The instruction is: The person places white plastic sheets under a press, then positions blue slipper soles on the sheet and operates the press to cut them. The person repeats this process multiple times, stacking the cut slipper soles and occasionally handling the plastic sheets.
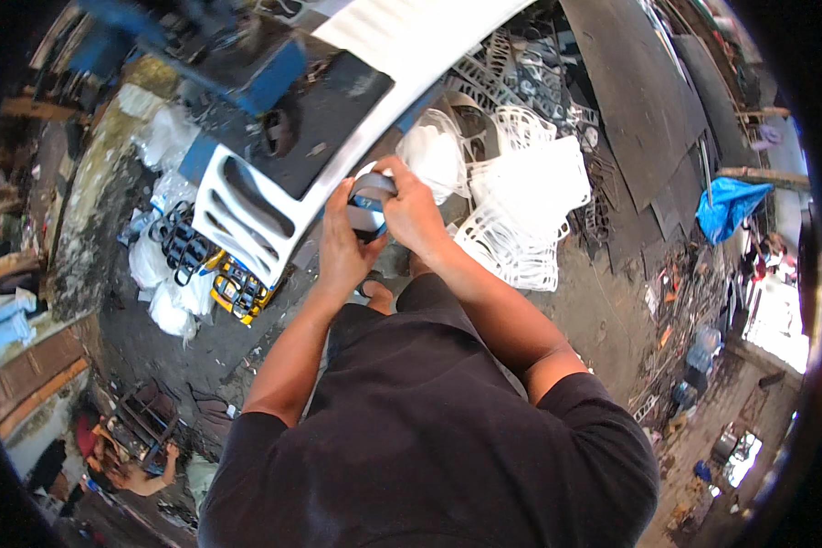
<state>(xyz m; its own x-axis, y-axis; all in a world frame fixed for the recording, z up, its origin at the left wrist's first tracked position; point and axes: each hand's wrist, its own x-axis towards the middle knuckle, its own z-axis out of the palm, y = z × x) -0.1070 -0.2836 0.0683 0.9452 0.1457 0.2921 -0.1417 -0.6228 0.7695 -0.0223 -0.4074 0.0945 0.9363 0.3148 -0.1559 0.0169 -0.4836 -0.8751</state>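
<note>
My left hand (342, 247) and my right hand (409, 208) meet in front of my chest, both closed on a small grey curved plastic part (371, 189) with a blue band showing under it. The part sits at the edge of a long white plastic panel (247, 215) with oval slots, which runs up and to the right. A black sheet (324, 119) lies on that panel just above my hands. My fingers hide most of the grey part.
A heap of white slotted plastic frames (521, 205) lies to the right of my hands. Black and yellow frames (233, 288) and white bags (160, 265) sit at the left. A blue machine (274, 68) stands above. Another person (137, 475) crouches at lower left. A blue tarp (726, 205) lies at right.
</note>
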